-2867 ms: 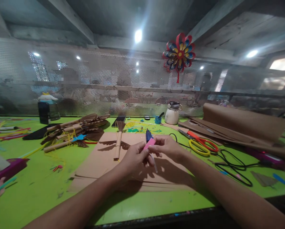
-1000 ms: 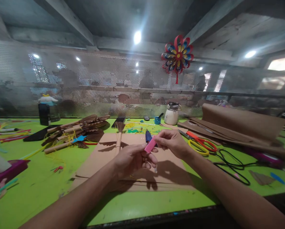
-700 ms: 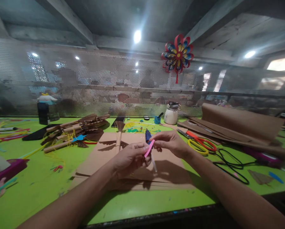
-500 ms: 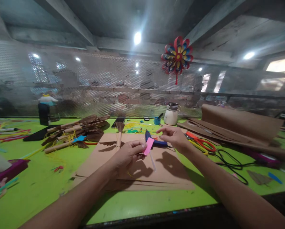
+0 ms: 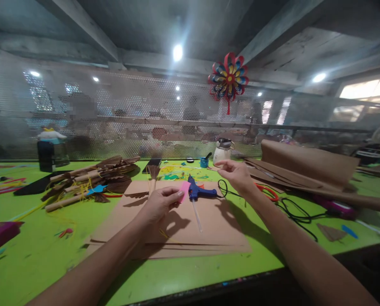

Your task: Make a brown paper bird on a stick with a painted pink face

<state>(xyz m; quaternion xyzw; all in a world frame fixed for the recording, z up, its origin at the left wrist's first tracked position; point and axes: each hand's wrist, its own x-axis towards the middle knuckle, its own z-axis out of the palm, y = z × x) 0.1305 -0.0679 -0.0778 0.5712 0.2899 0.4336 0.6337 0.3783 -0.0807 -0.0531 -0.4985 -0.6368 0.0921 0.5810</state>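
My left hand (image 5: pixel 161 206) pinches a small strip of pink paper (image 5: pixel 185 191) between thumb and fingers, above a stack of brown paper sheets (image 5: pixel 215 238). Just right of the strip lies a blue glue gun (image 5: pixel 205 193), a clear glue stick (image 5: pixel 197 217) poking out of its back end. My right hand (image 5: pixel 237 175) hovers to the right of the glue gun, fingers loosely stretched and apart, with nothing visible in them. Behind my left hand, a rolled brown paper piece with a fringed, pleated top (image 5: pixel 153 173) rests on the sheets.
More rolled and pleated paper pieces (image 5: pixel 91 180) are heaped on the left of the green table (image 5: pixel 139 280). Orange-handled scissors (image 5: pixel 268 192), a black cord (image 5: pixel 299 216) and large brown paper (image 5: pixel 307 163) lie right. A white jug (image 5: pixel 223 153) and blue pot (image 5: pixel 204 162) stand behind.
The pink strip has tilted and moved slightly left with my left hand, showing more of the glue gun. My right hand stays raised, fingers apart. The whole view has shifted a little.
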